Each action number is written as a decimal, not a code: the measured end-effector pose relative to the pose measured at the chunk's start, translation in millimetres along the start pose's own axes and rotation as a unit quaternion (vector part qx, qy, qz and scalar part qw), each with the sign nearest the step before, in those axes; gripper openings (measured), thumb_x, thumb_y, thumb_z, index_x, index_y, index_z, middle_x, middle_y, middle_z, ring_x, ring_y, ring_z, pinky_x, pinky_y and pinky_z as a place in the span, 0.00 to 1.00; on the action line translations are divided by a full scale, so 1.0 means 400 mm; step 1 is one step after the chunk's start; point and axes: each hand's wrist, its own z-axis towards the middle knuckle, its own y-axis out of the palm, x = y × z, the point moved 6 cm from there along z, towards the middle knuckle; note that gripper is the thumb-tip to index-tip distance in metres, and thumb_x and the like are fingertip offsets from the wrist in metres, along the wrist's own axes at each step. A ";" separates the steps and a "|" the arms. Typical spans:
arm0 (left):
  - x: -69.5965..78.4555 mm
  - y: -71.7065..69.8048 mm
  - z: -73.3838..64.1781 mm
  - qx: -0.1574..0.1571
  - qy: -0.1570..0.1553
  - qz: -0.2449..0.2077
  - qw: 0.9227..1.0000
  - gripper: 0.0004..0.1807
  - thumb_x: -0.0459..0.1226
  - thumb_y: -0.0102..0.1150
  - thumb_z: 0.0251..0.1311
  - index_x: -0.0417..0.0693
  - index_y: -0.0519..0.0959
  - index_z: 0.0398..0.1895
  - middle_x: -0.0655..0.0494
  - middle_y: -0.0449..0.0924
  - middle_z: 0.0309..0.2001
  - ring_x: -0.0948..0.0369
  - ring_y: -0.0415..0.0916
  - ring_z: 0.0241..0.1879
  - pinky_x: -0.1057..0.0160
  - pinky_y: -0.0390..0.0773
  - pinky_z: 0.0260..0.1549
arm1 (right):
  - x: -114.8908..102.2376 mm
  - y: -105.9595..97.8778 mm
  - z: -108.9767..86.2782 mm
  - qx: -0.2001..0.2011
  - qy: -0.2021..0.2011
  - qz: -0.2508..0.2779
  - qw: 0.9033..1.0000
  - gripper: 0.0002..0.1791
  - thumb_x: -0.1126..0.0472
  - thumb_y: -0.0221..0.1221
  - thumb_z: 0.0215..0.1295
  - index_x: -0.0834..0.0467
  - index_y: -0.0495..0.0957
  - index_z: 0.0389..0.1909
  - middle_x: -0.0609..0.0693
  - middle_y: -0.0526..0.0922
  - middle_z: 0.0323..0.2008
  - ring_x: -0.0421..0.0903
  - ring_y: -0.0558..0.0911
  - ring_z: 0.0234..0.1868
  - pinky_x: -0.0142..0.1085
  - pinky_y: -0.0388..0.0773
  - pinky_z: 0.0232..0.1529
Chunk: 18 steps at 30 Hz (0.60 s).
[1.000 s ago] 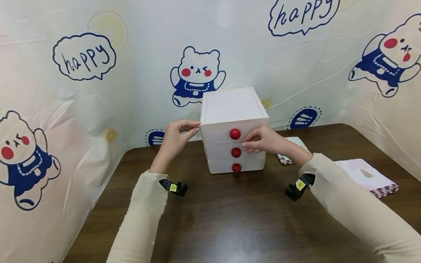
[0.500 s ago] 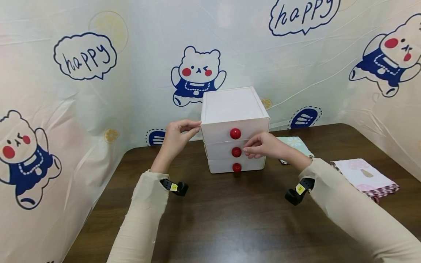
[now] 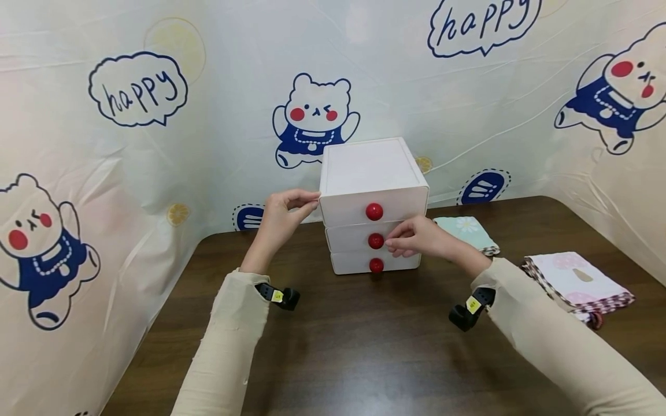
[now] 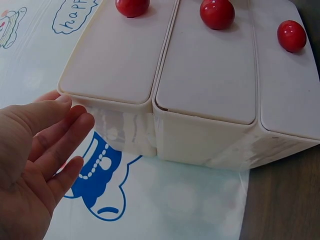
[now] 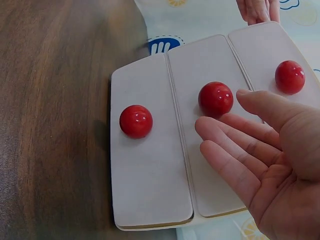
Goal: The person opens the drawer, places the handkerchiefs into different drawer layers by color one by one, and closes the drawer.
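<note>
Both hands at white three-drawer cabinet (image 3: 372, 164), drawers look closed

Head: cabinet stands near far edge of wooden table (image 3: 333, 341), knobs facing the hands, presumably for reach. Left hand (image 3: 281, 219) at upper left front corner, probably steadying it; right hand (image 3: 421, 238) beside red middle knob (image 3: 376, 241). Folded mint daisy cloth (image 3: 465, 231) and pink-and-white cloth (image 3: 577, 274) on right, probably set aside.

Left wrist: fingers loosely extended, thumb at corner; pressure, can't tell.

Right wrist: thumb and fingers apart, gripping nothing.
</note>
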 end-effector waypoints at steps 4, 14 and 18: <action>0.000 0.001 0.000 0.001 0.000 0.000 1.000 0.10 0.31 0.61 0.55 0.43 0.82 0.41 0.52 0.82 0.39 0.62 0.79 0.37 0.66 0.78 0.39 | 0.007 0.004 0.002 -0.003 -0.004 0.003 1.000 0.16 0.60 0.59 0.61 0.69 0.78 0.43 0.58 0.83 0.33 0.52 0.83 0.34 0.41 0.80 0.36; 0.001 0.000 -0.002 0.003 -0.001 0.000 1.000 0.10 0.31 0.61 0.55 0.43 0.82 0.41 0.52 0.82 0.39 0.62 0.79 0.36 0.66 0.78 0.39 | 0.021 0.022 0.012 -0.010 -0.002 0.003 1.000 0.15 0.61 0.59 0.62 0.70 0.78 0.42 0.58 0.83 0.32 0.51 0.83 0.33 0.40 0.80 0.35; 0.003 0.001 -0.002 0.003 0.001 -0.002 1.000 0.10 0.31 0.61 0.55 0.42 0.82 0.41 0.52 0.82 0.39 0.62 0.79 0.36 0.63 0.78 0.40 | 0.028 0.031 0.018 -0.012 0.000 0.000 1.000 0.15 0.61 0.59 0.62 0.71 0.78 0.41 0.58 0.83 0.31 0.51 0.83 0.33 0.40 0.80 0.35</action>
